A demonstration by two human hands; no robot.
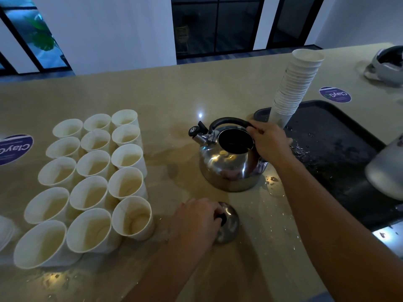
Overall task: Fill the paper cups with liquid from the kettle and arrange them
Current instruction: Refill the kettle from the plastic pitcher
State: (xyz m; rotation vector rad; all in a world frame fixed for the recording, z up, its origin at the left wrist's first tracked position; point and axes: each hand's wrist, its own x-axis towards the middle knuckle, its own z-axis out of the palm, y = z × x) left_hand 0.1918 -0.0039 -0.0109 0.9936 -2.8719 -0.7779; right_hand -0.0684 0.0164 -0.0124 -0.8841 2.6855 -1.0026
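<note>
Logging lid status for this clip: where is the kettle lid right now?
In the head view the kettle lid lies on the counter near the bottom centre, in front of the open kettle and right of the grouped cups, with the left hand gripping its knob.

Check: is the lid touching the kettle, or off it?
Apart. The head view shows the lid lying on the counter under the left hand, bare countertop between it and the kettle, whose mouth is open.

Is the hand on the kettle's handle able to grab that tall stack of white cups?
Probably yes. The right hand holds the steel kettle's black handle, and the stack of white paper cups stands right behind it, nothing between.
</note>
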